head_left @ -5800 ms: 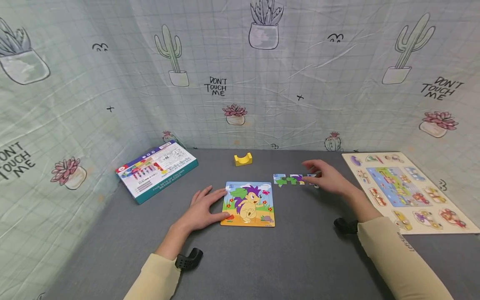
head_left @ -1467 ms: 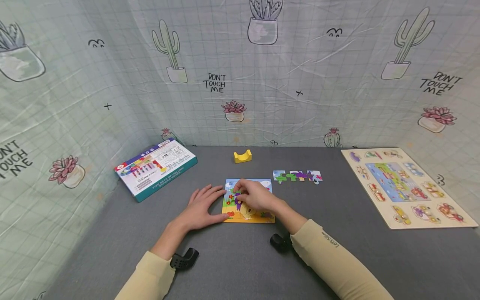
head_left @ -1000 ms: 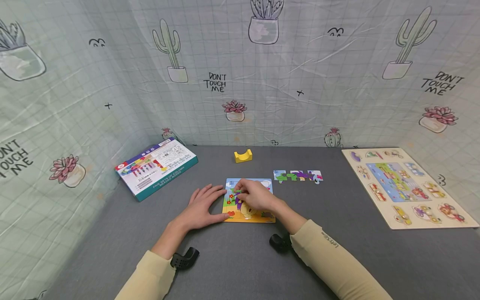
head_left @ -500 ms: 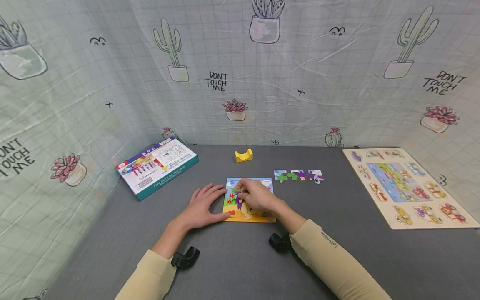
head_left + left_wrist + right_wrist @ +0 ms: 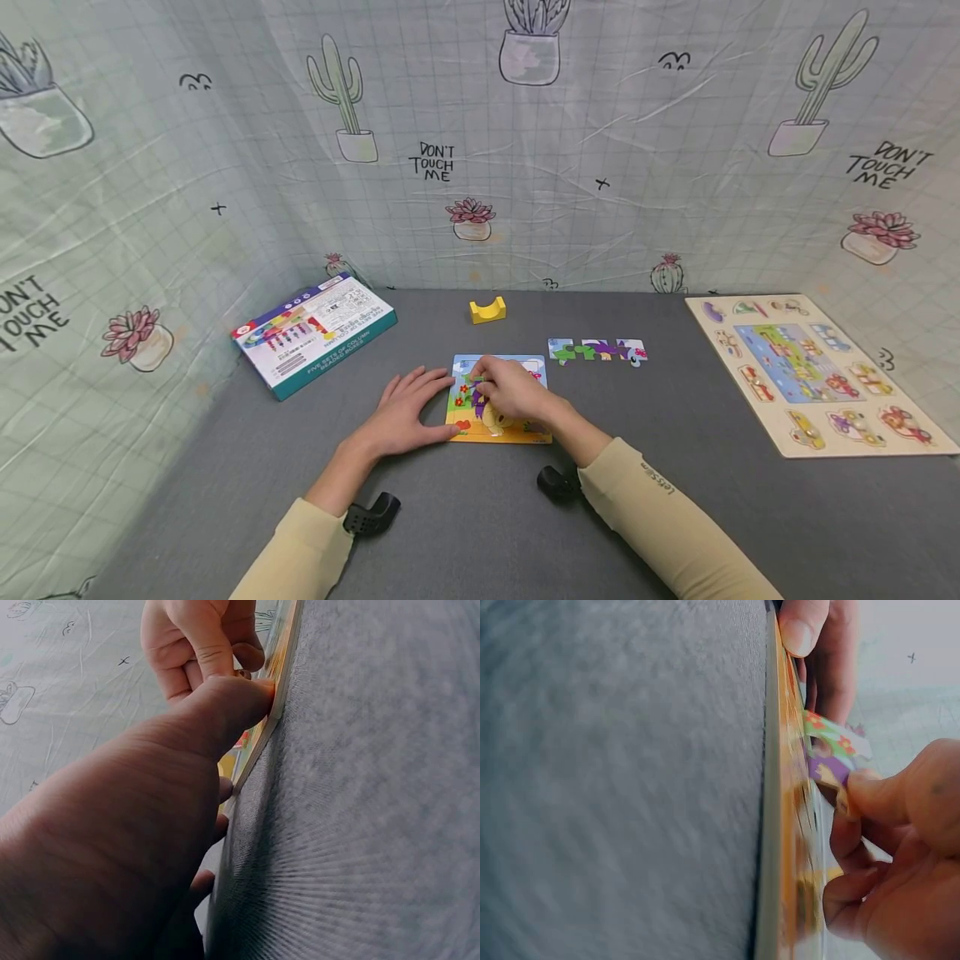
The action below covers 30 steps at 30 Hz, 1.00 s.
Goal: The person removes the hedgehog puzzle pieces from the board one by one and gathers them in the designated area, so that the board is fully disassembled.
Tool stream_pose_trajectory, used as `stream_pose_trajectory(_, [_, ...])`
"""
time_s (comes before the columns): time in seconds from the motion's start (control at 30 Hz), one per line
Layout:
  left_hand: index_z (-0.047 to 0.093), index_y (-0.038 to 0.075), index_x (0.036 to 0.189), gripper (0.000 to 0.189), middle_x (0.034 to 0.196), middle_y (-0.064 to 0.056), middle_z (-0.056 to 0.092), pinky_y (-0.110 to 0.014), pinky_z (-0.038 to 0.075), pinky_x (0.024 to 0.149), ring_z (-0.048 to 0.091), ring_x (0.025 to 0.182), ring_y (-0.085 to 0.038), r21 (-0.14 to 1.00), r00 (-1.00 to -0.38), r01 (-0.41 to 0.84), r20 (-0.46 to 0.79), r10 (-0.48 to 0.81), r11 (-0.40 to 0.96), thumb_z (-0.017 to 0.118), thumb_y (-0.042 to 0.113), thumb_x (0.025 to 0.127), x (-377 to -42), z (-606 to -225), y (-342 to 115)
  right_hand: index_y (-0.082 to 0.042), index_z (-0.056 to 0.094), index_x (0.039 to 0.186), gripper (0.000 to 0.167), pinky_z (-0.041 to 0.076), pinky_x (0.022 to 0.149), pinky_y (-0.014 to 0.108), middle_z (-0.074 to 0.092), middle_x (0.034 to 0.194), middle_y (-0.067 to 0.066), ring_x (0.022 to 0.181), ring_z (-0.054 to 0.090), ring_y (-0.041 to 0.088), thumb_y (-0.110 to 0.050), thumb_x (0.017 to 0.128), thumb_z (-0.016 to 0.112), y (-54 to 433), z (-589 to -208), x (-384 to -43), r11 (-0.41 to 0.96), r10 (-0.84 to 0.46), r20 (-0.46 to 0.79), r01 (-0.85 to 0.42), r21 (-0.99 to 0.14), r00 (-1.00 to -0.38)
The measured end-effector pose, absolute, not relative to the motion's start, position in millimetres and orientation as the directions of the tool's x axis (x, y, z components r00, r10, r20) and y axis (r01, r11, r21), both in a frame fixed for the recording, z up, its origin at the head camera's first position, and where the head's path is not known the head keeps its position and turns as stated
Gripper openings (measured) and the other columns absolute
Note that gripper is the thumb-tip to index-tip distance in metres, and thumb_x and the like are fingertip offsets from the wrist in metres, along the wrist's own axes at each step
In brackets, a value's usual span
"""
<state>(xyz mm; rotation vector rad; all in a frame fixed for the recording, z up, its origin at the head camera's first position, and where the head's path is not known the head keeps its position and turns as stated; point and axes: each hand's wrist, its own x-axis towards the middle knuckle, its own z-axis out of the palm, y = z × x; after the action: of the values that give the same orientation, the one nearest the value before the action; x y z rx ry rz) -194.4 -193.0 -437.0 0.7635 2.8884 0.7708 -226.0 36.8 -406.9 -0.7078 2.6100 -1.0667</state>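
Observation:
A square jigsaw board [image 5: 510, 436] with a cartoon hedgehog lies on the grey table in the head view. At its left edge rests my left hand [image 5: 401, 417], fingers spread, with the thumb on the lower left corner. Over the upper middle of the board, my right hand [image 5: 513, 390] pinches a jigsaw piece [image 5: 831, 761] between thumb and fingers. In the right wrist view this piece, with red flowers, green and purple, stands tilted up from the board. Behind the board to the right, several loose jigsaw pieces [image 5: 597, 350] lie in a row.
A yellow block [image 5: 487, 312] with a curved notch stands behind the board. At the left lies a flat box [image 5: 315, 333] with a teal side. A large wooden picture board [image 5: 765, 429] lies at the right. A cactus-print sheet [image 5: 570, 208] hangs behind the table.
My right hand has come left from the row of loose pieces to the board and pinches a piece there. Over the last second both hands stay nearly still.

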Motion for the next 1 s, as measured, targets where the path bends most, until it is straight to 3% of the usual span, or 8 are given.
stream_pose_trajectory(0.53, [0.049,0.016,0.151,0.077,0.159,-0.006,0.038,-0.064,0.006,0.116,0.019,0.150,-0.037,0.495,-0.873,0.448,0.063,0.483,0.745,0.071,0.055,0.088,-193.9,-437.0,-191.7,-0.007,0.061,0.108,0.006,0.043,0.065,0.031,0.061,0.085,0.003,0.068,0.051,0.016,-0.007,0.104,0.055,44.1,-403.0,-227.7,0.580,-0.521,-0.025,-0.332,-0.744,-0.853])
stream_pose_trajectory(1.0, [0.050,0.016,0.150,0.078,0.158,-0.007,0.039,-0.065,0.006,0.116,0.019,0.150,-0.038,0.477,-0.881,0.439,0.062,0.469,0.761,0.071,0.056,0.087,-192.6,-436.1,-191.0,-0.003,0.060,0.115,0.012,0.037,0.057,0.030,0.056,0.077,0.009,0.060,0.042,0.016,-0.006,0.104,0.054,76.8,-391.9,-233.9,0.513,-0.533,-0.006,-0.318,-0.798,-0.846])
